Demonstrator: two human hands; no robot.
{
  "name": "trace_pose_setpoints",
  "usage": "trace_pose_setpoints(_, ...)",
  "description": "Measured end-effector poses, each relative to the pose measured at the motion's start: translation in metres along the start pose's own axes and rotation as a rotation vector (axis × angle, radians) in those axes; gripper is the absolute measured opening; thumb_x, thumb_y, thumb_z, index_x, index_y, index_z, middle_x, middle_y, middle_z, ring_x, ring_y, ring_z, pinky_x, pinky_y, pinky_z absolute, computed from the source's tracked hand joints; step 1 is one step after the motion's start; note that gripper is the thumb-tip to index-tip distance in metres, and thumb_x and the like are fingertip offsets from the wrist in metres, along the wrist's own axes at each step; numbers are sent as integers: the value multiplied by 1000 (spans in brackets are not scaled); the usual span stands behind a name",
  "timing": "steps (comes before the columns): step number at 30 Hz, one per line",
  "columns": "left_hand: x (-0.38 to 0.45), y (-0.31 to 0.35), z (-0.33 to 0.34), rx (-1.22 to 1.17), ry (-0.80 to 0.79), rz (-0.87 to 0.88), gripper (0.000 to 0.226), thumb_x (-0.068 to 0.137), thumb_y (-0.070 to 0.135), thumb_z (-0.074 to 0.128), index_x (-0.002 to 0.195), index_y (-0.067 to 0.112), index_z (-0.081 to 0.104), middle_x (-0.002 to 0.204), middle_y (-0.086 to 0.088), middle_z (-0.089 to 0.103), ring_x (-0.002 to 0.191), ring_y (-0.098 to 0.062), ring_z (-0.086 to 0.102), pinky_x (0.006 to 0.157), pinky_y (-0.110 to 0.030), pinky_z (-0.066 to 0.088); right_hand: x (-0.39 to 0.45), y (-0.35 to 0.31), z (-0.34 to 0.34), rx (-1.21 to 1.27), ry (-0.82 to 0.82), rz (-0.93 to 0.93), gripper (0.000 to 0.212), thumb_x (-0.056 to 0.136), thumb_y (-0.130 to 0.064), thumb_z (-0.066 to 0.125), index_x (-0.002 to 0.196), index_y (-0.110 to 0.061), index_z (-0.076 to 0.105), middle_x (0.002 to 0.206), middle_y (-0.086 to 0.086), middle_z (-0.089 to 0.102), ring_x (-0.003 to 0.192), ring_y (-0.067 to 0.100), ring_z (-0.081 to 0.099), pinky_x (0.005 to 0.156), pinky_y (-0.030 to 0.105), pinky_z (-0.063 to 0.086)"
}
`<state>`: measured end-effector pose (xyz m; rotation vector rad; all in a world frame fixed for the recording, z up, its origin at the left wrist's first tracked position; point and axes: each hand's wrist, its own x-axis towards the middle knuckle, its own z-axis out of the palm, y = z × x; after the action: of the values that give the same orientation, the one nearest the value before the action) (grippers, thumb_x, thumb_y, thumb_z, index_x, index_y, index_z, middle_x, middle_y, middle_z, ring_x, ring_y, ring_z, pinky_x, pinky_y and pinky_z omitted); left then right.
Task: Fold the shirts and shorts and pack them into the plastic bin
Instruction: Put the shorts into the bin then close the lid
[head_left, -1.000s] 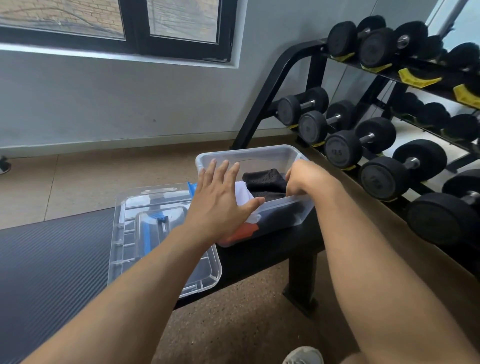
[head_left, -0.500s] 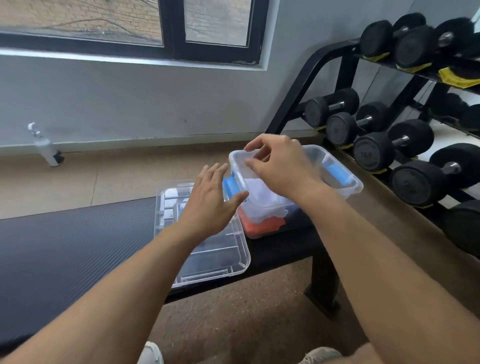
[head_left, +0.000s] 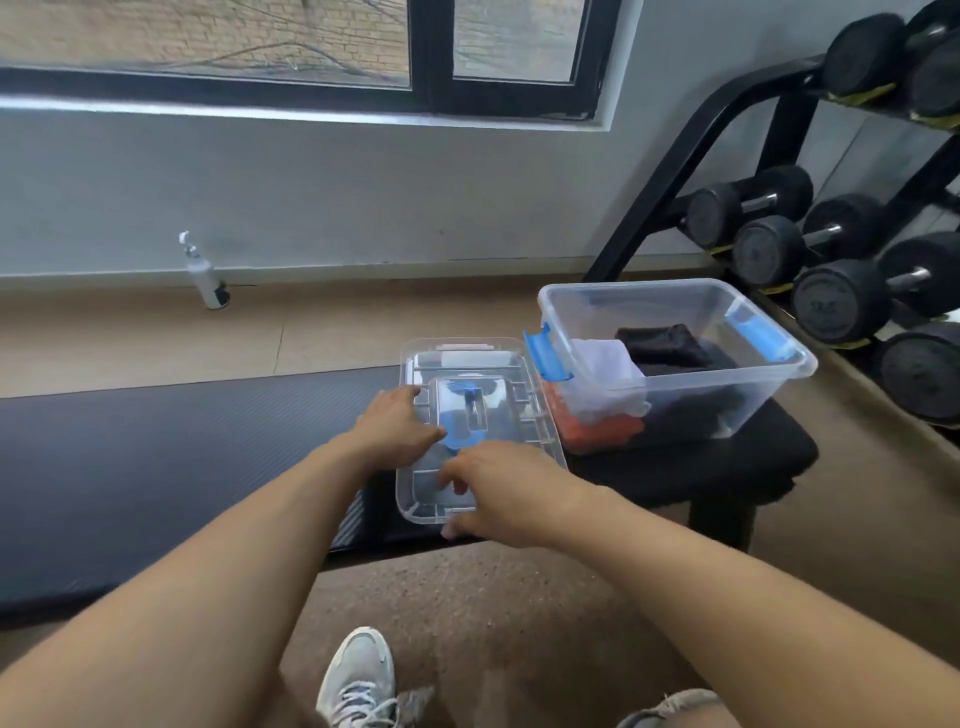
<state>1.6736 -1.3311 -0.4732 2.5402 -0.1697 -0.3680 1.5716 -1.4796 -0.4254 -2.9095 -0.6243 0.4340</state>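
Note:
The clear plastic bin (head_left: 769, 387) stands open on the right end of the black bench. Inside it lie folded black (head_left: 662, 345), white (head_left: 602, 371) and orange (head_left: 597, 431) clothes. The bin's clear lid (head_left: 467, 364), with a blue handle (head_left: 465, 415), lies flat on the bench just left of the bin. My left hand (head_left: 392, 428) grips the lid's left edge, thumb on top near the handle. My right hand (head_left: 506, 493) holds the lid's near edge, with its fingers showing through the plastic.
The padded bench (head_left: 156, 467) stretches to the left. A rack of black dumbbells (head_left: 831, 301) stands close behind and right of the bin. A white bottle (head_left: 205, 275) sits on the floor by the wall. My shoe (head_left: 358, 680) is below the bench.
Both hands have left the bin and come down onto the lid. The view has shifted, so bin and lid sit further right.

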Motion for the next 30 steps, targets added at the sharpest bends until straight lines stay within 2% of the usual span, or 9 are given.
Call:
trace_pose_setpoints(3, -3, 0, -6, -53, 19, 16, 76, 97, 40, 63, 157, 11, 28, 162, -11, 33, 147, -29, 33, 119, -40, 29, 5, -9, 17, -122, -26, -33, 43, 88, -36, 75, 126, -25, 61, 121, 1, 67, 112, 25, 61, 82, 42, 50)
trace_pose_setpoints(7, -12, 6, -17, -185, 153, 73, 66, 99, 45, 58, 153, 14, 37, 156, -9, 43, 143, -28, 40, 116, -43, 35, 8, -14, 21, -174, 116, -70, 28, 89, -7, 67, 113, -23, 66, 110, 2, 70, 102, 27, 66, 76, 43, 55)
trace_pose_setpoints(10, -25, 21, -37, -509, 434, 178, 43, 104, 47, 46, 132, 17, 60, 120, 4, 65, 118, -17, 60, 97, -34, 48, 5, -15, 8, -47, 319, -82, 26, 89, -10, 64, 109, -26, 67, 109, -5, 68, 100, 20, 63, 81, 41, 53)
trace_pose_setpoints(12, -36, 28, -54, -658, 597, 182, 42, 106, 50, 37, 117, 22, 66, 98, 17, 63, 96, 0, 60, 78, -20, 43, 6, -13, -5, 45, 520, -70, 20, 87, -11, 64, 102, -25, 66, 104, -6, 66, 96, 17, 60, 81, 39, 52)
trace_pose_setpoints(14, -42, 30, -64, -774, 712, 124, 48, 106, 53, 32, 113, 23, 68, 93, 23, 60, 89, 10, 53, 73, -15, 36, 9, -7, -15, 182, 731, -3, 17, 85, -10, 67, 95, -24, 65, 97, -6, 66, 92, 16, 59, 79, 35, 51)
trace_pose_setpoints(17, -44, 26, -65, -849, 751, 39, 47, 105, 56, 30, 119, 25, 62, 99, 25, 57, 92, 11, 50, 78, -15, 34, 11, 0, -29, 497, 895, 91, 15, 89, -13, 70, 96, -22, 61, 94, -10, 66, 89, 7, 61, 77, 24, 49)
trace_pose_setpoints(21, -35, 20, -57, -803, 713, -20, 48, 104, 51, 39, 140, 22, 50, 136, 4, 57, 123, -14, 51, 98, -30, 36, 4, 6, -56, 872, 1052, 104, 21, 93, -17, 71, 104, -18, 53, 96, -16, 68, 88, -1, 67, 76, 21, 56)
trace_pose_setpoints(27, -19, 11, -48, -844, 592, -106, 69, 99, 59, 45, 156, 22, 30, 157, -7, 40, 139, -27, 41, 113, -48, 36, -10, 34, -97, 1356, 1106, 156, 27, 99, -14, 62, 123, -6, 53, 104, -1, 78, 83, 16, 77, 75, 25, 58)
trace_pose_setpoints(30, -14, 10, -46, -833, 558, -140, 71, 97, 59, 50, 154, 20, 33, 151, -7, 45, 132, -25, 47, 107, -44, 39, -13, 62, -102, 1514, 1096, 262, 20, 99, -13, 62, 118, -8, 57, 102, 1, 78, 86, 20, 77, 90, 42, 57)
